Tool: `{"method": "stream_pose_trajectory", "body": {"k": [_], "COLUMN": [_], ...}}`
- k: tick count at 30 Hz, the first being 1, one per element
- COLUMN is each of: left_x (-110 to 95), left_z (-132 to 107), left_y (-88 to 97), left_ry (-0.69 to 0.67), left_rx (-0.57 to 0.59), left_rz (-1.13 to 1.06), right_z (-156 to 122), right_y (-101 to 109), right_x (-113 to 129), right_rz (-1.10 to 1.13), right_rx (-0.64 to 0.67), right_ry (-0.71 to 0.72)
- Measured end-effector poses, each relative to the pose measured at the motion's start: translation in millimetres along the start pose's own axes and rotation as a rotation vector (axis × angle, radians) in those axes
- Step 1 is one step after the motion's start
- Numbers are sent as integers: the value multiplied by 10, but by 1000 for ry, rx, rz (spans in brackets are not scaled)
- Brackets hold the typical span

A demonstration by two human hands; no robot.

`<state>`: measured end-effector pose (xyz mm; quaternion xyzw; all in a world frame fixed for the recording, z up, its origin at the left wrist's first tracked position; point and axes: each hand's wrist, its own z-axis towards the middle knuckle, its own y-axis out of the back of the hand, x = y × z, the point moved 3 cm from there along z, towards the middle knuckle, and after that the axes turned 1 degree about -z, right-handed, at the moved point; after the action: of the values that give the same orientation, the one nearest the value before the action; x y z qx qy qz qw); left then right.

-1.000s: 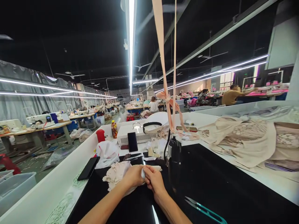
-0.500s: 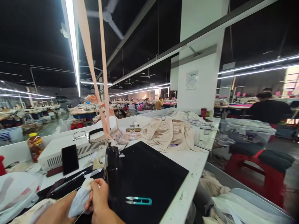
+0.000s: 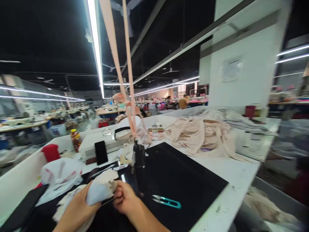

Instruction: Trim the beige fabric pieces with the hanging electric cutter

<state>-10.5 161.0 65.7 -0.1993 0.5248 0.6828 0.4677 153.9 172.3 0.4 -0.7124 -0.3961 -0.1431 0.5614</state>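
Low in the head view, my left hand [image 3: 80, 204] is closed round a pale, cup-shaped fabric piece [image 3: 100, 188], white on one side and beige along its far edge. My right hand [image 3: 125, 198] pinches the right edge of this piece with curled fingers. More beige cloth [image 3: 64, 204] hangs behind and under my left hand. To the right of my hands, teal thread snips [image 3: 166, 202] lie on a black board [image 3: 181, 170]. Just beyond my right hand stands a dark post-like machine part [image 3: 139, 158], with peach straps [image 3: 130, 71] hanging down to it from above.
A heap of beige fabric [image 3: 200, 133] covers the back right of the white table [image 3: 217, 209]. Left of the machine are a phone [image 3: 101, 152], a white box [image 3: 88, 146], a bottle [image 3: 75, 140], a red container [image 3: 50, 152] and a white plastic bag [image 3: 61, 174].
The view has swung left, so the scene sits further right. My hands have turned the fabric piece, showing more of its rounded face, and my right hand has shifted to its right edge.
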Motion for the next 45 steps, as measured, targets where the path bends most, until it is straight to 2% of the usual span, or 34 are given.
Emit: {"method": "stream_pose_trajectory", "body": {"k": [4, 9, 14, 20, 27, 31, 35, 40, 42, 45], "left_x": [-160, -52, 5, -92, -279, -347, -351, -272, -247, -223], "left_z": [-96, -157, -220, -225, -231, -220, -178, -95, -76, -82], "left_y": [23, 55, 79, 56, 178, 78, -110, -184, -183, -122], "left_ry": [53, 119, 134, 97, 43, 49, 111, 164, 145, 107], "left_rx": [-124, -240, -253, -251, -238, -193, -86, 67, 87, 55], "left_rz": [-113, -272, -378, -357, -273, -254, -266, -371, -414, -423], "right_z": [-24, -175, -329, -357, -302, -346, -427, -432, -407, -363], "right_y": [41, -59, -188, -141, -119, -236, -325, -241, -190, -137], "right_x": [-146, -244, -307, -293, -327, -506, -668, -702, -682, -675], "right_rz": [-26, -93, -168, -278, -339, -299, -227, -48, -23, 3], "right_rx": [-2, 122, 261, 305, 338, 400, 422, 291, 243, 186], "right_ry": [-75, -68, -26, 94, 345, 395, 334, 153, 124, 90]}}
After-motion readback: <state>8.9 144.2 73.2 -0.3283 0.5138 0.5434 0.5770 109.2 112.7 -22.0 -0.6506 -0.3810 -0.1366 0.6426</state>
